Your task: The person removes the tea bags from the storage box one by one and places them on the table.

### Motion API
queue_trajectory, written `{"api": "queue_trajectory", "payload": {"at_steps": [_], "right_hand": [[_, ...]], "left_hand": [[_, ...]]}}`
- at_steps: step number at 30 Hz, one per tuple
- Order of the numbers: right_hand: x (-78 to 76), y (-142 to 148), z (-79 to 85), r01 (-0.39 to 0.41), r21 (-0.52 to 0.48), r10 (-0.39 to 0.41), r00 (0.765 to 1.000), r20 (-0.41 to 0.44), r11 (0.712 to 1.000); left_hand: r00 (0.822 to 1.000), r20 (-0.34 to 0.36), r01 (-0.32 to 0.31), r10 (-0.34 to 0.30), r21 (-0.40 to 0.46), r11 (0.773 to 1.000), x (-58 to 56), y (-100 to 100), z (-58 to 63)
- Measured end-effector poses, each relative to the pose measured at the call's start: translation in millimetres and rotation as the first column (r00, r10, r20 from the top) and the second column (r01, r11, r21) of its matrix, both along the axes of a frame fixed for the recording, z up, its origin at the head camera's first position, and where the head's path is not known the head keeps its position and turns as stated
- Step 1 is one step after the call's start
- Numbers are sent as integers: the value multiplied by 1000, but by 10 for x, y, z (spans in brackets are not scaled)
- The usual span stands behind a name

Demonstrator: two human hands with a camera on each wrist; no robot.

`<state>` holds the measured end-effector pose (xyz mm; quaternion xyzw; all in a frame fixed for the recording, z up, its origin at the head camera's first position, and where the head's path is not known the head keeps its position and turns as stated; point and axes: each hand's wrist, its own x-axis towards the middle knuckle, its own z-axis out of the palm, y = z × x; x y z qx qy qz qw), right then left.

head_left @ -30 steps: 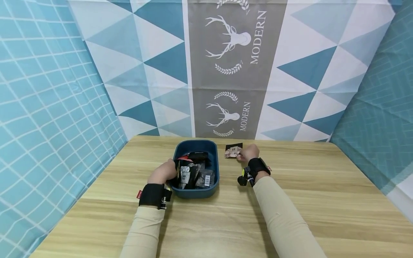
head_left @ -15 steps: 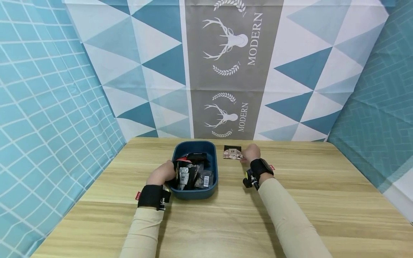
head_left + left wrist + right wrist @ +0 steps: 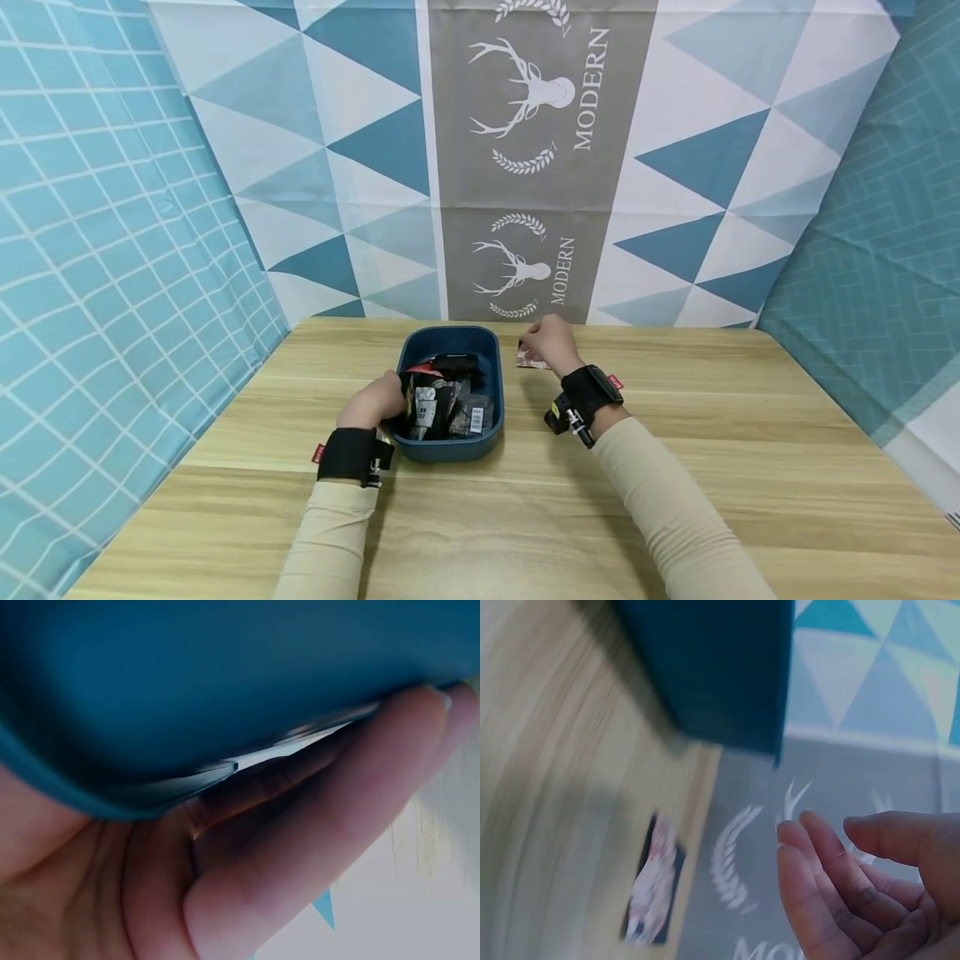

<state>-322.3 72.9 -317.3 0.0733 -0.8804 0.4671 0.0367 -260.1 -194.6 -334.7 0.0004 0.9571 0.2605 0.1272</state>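
Note:
A blue plastic bin [image 3: 450,452] stands on the table, holding several small packets, mostly black. My left hand [image 3: 371,402] grips the bin's left side at the rim. In the left wrist view its fingers [image 3: 300,840] lie along the blue wall; the thumb is partly hidden. One flat black-and-pink packet [image 3: 528,358] lies on the table right of the bin, partly covered by my right hand [image 3: 552,343] in the head view. The right wrist view shows that hand raised clear of the packet [image 3: 654,889], fingers loosely bent, thumb apart, nothing held.
Inside the bin are a packet with a white barcode label [image 3: 477,419] and a black packet [image 3: 454,363] at the back. A patterned cloth [image 3: 517,183] hangs behind the wooden table [image 3: 712,433]. Blue tiled cloth [image 3: 135,292] bounds the left side.
My right hand was beside the packet's right edge; now it is up and further left, over the packet. The packet stays on the table. My left hand keeps its place on the bin.

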Motion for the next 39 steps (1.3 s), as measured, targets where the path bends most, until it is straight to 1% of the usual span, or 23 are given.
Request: {"api": "queue_trajectory", "payload": {"at_steps": [4, 7, 10, 13, 17, 19, 24, 28, 33, 35, 39], "right_hand": [[70, -147, 44, -57, 11, 57, 998, 0, 998], [116, -247, 59, -143, 35, 143, 990, 18, 989], [165, -339, 46, -260, 59, 258, 965, 45, 964], [219, -428, -1, -349, 70, 343, 935, 88, 934], [274, -551, -88, -424, 81, 410, 900, 147, 902], [291, -599, -117, -444, 86, 426, 889, 168, 892], [326, -672, -136, -451, 96, 431, 886, 173, 887], [344, -704, -152, -452, 67, 437, 884, 163, 889], [335, -697, -208, -404, -69, 410, 897, 166, 912], [330, -682, -219, -380, -124, 397, 903, 167, 917], [324, -651, -200, -347, -174, 374, 914, 159, 922]], "left_hand": [[1000, 5, 8, -8, -4, 1000, -3, 8, -4], [1000, -1, 21, -21, -11, 1000, -12, 15, -13], [1000, -7, 30, -30, -9, 1000, -26, 19, -17], [1000, -8, 27, -27, -15, 1000, -31, 6, -17], [1000, 4, 16, -16, -21, 1000, -29, -26, -29], [1000, 8, 15, -15, -19, 1000, -24, -31, -32], [1000, -6, 21, -21, -19, 1000, -18, -18, -16], [1000, -1, 20, -20, -20, 1000, -14, -11, 3], [1000, 14, 23, -23, -22, 999, -9, -6, 2], [1000, 13, 22, -22, -22, 1000, -8, -5, 0], [1000, 10, 24, -23, -15, 1000, -6, -5, -6]]}}
